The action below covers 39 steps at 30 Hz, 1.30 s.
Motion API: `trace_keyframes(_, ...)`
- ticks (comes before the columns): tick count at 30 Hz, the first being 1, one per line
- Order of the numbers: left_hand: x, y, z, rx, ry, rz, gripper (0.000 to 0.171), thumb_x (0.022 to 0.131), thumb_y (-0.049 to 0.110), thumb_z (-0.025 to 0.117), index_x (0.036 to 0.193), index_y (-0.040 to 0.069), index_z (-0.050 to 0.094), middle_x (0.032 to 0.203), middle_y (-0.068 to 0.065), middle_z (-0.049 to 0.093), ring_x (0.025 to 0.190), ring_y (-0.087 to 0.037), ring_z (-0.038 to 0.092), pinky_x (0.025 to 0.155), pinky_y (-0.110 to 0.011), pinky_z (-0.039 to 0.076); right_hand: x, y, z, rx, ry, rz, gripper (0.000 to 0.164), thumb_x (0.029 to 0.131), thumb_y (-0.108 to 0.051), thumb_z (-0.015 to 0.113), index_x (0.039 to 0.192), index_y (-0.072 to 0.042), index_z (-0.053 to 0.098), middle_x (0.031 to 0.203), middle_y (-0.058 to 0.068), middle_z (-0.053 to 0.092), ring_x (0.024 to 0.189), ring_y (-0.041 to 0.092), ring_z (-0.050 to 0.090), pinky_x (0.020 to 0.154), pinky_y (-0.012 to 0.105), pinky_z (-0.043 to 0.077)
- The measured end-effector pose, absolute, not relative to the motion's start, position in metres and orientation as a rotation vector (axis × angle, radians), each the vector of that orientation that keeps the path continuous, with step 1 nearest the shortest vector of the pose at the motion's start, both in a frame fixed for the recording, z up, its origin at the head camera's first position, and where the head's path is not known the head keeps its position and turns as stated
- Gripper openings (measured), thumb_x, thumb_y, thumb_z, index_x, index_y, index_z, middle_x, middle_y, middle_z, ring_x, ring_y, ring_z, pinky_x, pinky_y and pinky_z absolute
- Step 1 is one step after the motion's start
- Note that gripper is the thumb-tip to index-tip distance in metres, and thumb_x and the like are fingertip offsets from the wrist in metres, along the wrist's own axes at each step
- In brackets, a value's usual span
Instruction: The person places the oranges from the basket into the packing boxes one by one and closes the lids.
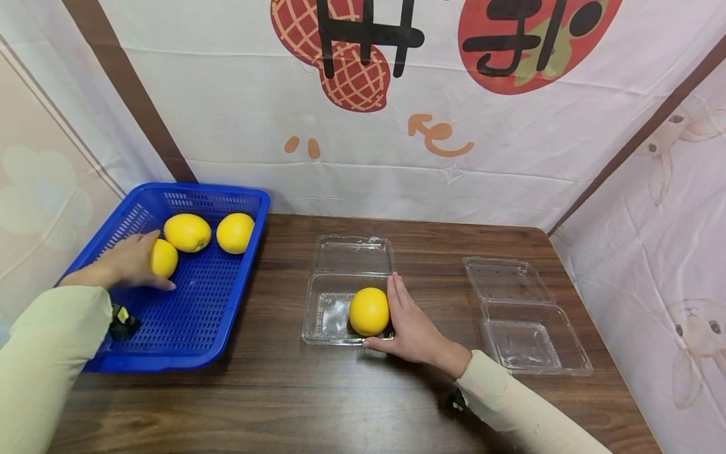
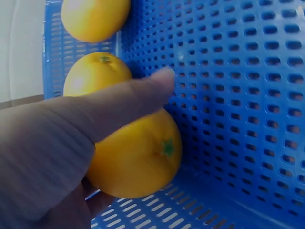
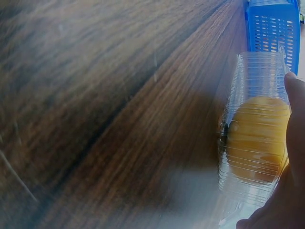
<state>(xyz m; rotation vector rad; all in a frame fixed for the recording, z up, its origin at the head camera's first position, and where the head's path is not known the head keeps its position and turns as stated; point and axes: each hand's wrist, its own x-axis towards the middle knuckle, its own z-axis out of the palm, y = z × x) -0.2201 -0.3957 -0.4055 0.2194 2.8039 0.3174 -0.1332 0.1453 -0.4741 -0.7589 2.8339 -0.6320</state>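
Behind and to both sides, printed cloth (image 1: 227, 126); below, smooth wood-grained table (image 1: 317, 410). At left, blue basket (image 1: 195, 309), probably stiff. Beyond it, centre box (image 1: 334, 318) and far-right box (image 1: 518, 343), clear, open, likely light and easily dented; best held by the rim. Left hand (image 1: 129, 260) curled round one yellow fruit (image 1: 164, 258) in blue basket; right hand (image 1: 416, 331), fingers straight, against centre box. Yellow fruit: three in blue basket, one in centre box; probably firm, weighty, prone to roll; best cupped about the middle.

2 pale cream sleeves (image 1: 53, 343), black wrist cameras (image 1: 122, 326)
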Motion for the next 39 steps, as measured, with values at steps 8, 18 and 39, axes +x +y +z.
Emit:
trace_keyframes(8,-0.222,-0.403,-0.415,0.235,2.849,0.272,0.123,0.069,0.031,0.093,0.147,-0.023,0.016,0.135,-0.053,0.025,0.121,-0.07,0.027,0.099,-0.08,0.026,-0.133,0.145,-0.473,-0.75,2.83,-0.622,0.127,0.084,-0.066,0.072,0.159,0.007,-0.001,0.167,0.026,-0.004,0.155,0.032,0.002,0.12,0.049,0.022)
trace_keyframes(18,-0.22,-0.403,-0.416,0.209,2.908,0.285,0.105,0.071,0.033,0.092,0.138,-0.021,0.031,0.126,-0.048,0.041,0.113,-0.065,0.039,0.095,-0.078,0.031,-0.133,0.145,-0.472,-0.756,2.839,-0.62,0.127,0.084,-0.066,0.072,0.159,0.007,0.001,0.167,0.027,-0.002,0.155,0.033,0.004,0.12,0.049,0.023)
trace_keyframes(39,-0.223,-0.403,-0.429,0.197,2.895,0.414,0.109,0.072,0.032,0.091,0.139,-0.023,0.024,0.126,-0.046,0.036,0.112,-0.062,0.037,0.094,-0.074,0.033,-0.133,0.145,-0.475,-0.762,2.846,-0.613,0.127,0.084,-0.067,0.072,0.159,0.006,0.0,0.167,0.026,-0.003,0.155,0.032,0.004,0.119,0.049,0.024)
